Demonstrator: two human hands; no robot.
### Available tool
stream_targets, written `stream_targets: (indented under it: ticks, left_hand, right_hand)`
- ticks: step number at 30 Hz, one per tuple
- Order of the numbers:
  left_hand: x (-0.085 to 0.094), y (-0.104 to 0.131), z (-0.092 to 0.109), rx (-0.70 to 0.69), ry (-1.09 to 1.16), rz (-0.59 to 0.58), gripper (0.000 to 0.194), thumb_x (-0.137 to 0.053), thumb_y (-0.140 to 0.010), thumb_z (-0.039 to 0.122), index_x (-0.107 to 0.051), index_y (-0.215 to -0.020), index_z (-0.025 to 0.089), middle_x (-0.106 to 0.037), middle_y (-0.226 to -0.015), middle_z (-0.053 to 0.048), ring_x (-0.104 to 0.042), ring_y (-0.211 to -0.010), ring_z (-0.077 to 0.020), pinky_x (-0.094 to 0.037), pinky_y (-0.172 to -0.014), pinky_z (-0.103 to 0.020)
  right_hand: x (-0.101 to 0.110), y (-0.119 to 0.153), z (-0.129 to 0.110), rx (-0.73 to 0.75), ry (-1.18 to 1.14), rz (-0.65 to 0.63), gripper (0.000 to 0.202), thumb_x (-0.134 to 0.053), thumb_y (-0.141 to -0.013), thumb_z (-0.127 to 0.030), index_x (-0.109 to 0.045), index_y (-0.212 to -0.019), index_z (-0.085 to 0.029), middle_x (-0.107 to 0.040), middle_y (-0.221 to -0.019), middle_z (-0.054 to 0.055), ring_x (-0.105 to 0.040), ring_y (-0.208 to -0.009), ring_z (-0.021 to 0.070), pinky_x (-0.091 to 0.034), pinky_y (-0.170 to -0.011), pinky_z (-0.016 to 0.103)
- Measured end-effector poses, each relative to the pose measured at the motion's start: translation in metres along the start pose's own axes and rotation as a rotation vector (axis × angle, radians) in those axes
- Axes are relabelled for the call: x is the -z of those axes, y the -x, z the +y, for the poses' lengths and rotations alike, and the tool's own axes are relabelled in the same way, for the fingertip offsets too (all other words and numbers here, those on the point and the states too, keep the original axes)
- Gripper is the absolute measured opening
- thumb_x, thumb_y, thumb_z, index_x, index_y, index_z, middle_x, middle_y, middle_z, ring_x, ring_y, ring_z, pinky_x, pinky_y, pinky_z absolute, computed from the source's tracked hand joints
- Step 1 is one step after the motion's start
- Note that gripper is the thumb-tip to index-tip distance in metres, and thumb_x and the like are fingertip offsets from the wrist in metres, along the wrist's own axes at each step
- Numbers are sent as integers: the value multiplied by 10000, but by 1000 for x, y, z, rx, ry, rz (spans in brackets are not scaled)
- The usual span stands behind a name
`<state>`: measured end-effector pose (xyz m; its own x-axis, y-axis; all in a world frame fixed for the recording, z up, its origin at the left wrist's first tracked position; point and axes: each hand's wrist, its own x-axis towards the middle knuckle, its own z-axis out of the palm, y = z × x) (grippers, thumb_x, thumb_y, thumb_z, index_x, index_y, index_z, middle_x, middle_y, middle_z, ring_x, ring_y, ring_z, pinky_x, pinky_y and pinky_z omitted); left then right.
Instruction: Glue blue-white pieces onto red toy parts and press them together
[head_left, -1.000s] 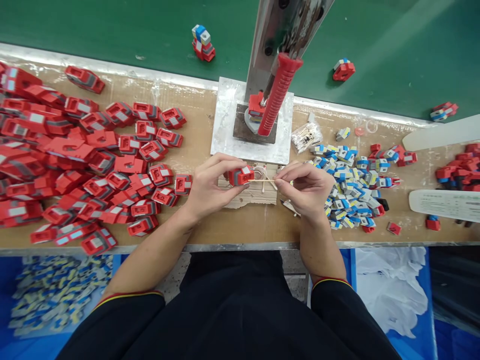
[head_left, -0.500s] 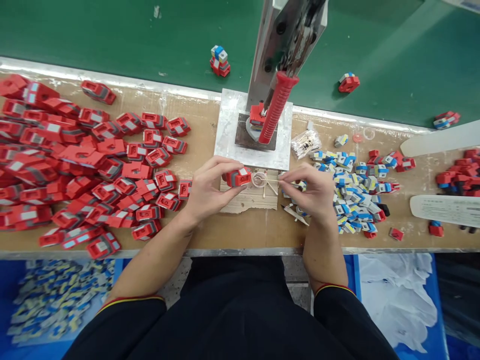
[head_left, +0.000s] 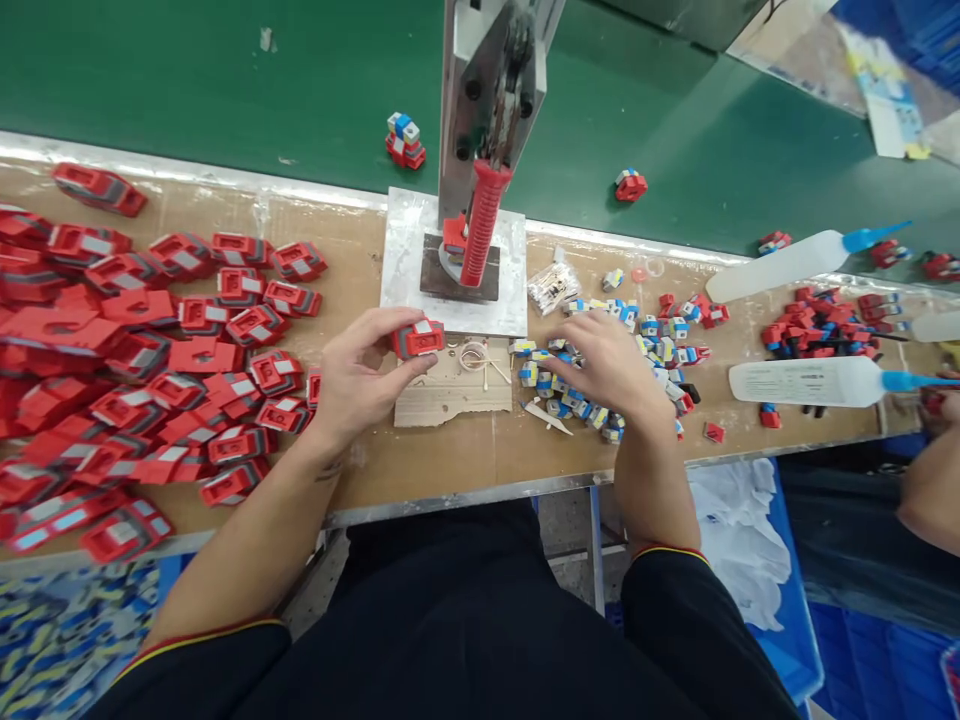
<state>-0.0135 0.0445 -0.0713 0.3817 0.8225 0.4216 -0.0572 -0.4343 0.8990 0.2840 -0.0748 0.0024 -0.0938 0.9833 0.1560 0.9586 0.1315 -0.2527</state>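
Note:
My left hand [head_left: 367, 375] pinches a red plastic toy part [head_left: 418, 338] with a grey band and a pale patch, between thumb and fingers. Over the heap of small white, blue and yellow plastic parts [head_left: 592, 408] reaches my right hand [head_left: 611, 365], its thumb and fingers apart. I see nothing held in it; its fingertips are close to the parts. Between the hands, a small round clear dish [head_left: 473, 356] and a few cotton swabs [head_left: 496, 376] lie on a torn piece of cardboard [head_left: 450, 400].
A hand press [head_left: 484, 225] with a red handle stands ahead on a metal plate [head_left: 405, 290]. Many red parts [head_left: 142, 350] cover the left side. Bagged swabs [head_left: 553, 287] and white bottles with blue nozzles [head_left: 806, 382] are at right. A co-worker's arm [head_left: 930, 490] shows far right.
My right hand has let go of a cotton swab and moved right onto the white and blue parts. My left hand still holds the red part. The view has swung right.

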Motion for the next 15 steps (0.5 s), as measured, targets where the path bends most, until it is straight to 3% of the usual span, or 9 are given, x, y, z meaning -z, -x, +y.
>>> stream_targets:
  ticks: [3,7,9,13,15]
  left_hand:
    - [-4,2,0,44,43,13,441,-904,-814,379,-766,-1202,222,-808,-1104,-64,-790,-980,-200,-669,-919,-342]
    - [-6,3,5,90,71,5,445,-872,-833,367,-744,-1228,205,-798,-1139,-80,-791,-987,-203,-669,-953,-352]
    - [-7,3,9,102,91,-4,432,-851,-848,336,-735,-1241,199,-797,-1142,-87,-792,-988,-208,-671,-953,-358]
    - [-10,4,15,118,138,-20,398,-820,-872,292,-733,-1243,179,-801,-1136,-99,-799,-999,-212,-678,-942,-346]
    - [-12,4,16,128,163,-25,413,-835,-862,302,-733,-1240,170,-805,-1111,-102,-805,-979,-216,-687,-915,-337]
  right_hand:
    - [-24,-20,-15,-46,134,-256,136,-708,-954,-309,-743,-1034,-205,-794,-1033,131,-673,-1011,322,-488,-863,443]
    - [-32,-27,-19,-100,151,-296,95,-681,-958,-250,-740,-1002,-189,-792,-977,137,-694,-987,324,-500,-864,449]
    - [-22,-17,-15,-79,15,-168,77,-667,-967,-241,-731,-996,-208,-782,-967,111,-700,-948,291,-519,-840,428]
    - [2,0,-17,26,-396,258,110,-688,-975,-230,-717,-1071,-276,-746,-1098,58,-733,-1019,237,-587,-851,404]
    - [3,-4,-28,113,-587,347,150,-696,-974,-224,-713,-1095,-311,-707,-1142,40,-752,-1066,233,-618,-898,428]
